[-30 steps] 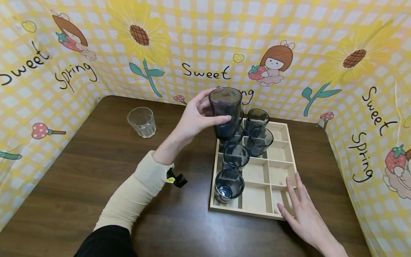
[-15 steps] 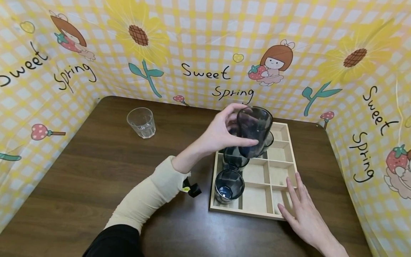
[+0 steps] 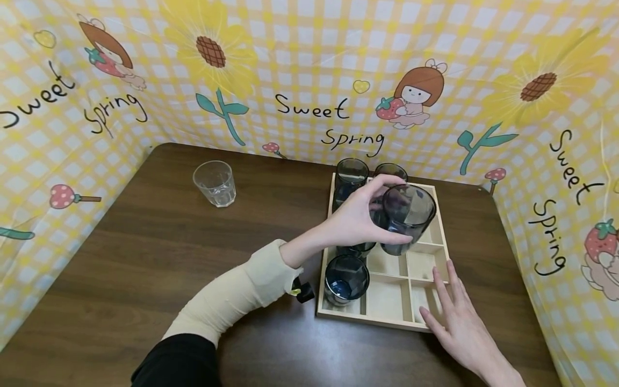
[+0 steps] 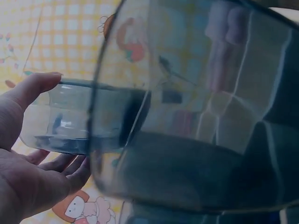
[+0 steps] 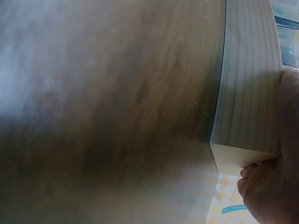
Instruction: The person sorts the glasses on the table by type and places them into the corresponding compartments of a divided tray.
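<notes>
My left hand (image 3: 355, 217) holds a smoky dark drinking glass (image 3: 413, 207) above the right part of the wooden compartment tray (image 3: 377, 321). In the left wrist view, thumb and fingers wrap the held glass (image 4: 70, 126) from opposite sides, behind a large blurred glass (image 4: 187, 172) close to the camera. Several more dark glasses stand in the tray, among them a near-left glass (image 3: 346, 279) and a far-left glass (image 3: 352, 174); my left hand partly hides others. My right hand (image 3: 461, 328), fingers extended, rests at the tray's near right corner; the right wrist view shows it against the corner's outer wall (image 5: 250, 93).
A clear glass (image 3: 215, 184) stands on the brown wooden table (image 3: 121, 258), far left of the tray. Checked yellow cloth (image 3: 300, 64) rises around the table's back and sides. Near-middle and right tray compartments show bare wood.
My left hand has carried the dark glass rightward and lower, from over the tray's left column toward its right column. The right hand has stayed at the tray's corner.
</notes>
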A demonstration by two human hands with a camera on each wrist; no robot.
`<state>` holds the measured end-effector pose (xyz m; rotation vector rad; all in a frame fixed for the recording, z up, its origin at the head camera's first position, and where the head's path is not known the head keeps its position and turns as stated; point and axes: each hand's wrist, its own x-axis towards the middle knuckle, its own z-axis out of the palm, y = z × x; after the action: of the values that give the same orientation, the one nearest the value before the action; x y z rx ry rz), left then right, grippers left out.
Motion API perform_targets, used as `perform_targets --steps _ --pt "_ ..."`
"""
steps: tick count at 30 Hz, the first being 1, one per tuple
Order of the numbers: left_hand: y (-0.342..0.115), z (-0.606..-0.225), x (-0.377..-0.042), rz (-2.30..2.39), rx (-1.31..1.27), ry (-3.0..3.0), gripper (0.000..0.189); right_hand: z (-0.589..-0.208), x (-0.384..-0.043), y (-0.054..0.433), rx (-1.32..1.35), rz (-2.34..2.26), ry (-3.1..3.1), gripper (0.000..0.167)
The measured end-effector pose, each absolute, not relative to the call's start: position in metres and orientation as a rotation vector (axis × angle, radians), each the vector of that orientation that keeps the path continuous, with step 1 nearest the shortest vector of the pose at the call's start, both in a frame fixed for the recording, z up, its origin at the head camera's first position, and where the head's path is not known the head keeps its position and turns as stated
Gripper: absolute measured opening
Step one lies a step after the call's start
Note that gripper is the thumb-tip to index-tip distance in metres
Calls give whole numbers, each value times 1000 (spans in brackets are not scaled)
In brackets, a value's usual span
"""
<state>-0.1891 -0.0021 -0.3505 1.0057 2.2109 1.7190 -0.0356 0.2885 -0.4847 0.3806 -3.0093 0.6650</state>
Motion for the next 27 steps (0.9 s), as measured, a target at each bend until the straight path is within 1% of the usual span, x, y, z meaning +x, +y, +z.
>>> perform_targets --steps 6,12,16,27 --pt "4 -363 -188 1611 1039 2235 89 -486 -35 289 384 662 -2999 95" --pt "8 -377 -187 1447 1128 2371 89 -486 -36 289 388 676 -2990 95" --pt "11 -384 -186 1353 1133 2421 89 -487 -36 290 389 693 -2979 95" --pt "14 -392 -183 901 1140 2711 91 -488 -36 290 382 709 -2989 95"
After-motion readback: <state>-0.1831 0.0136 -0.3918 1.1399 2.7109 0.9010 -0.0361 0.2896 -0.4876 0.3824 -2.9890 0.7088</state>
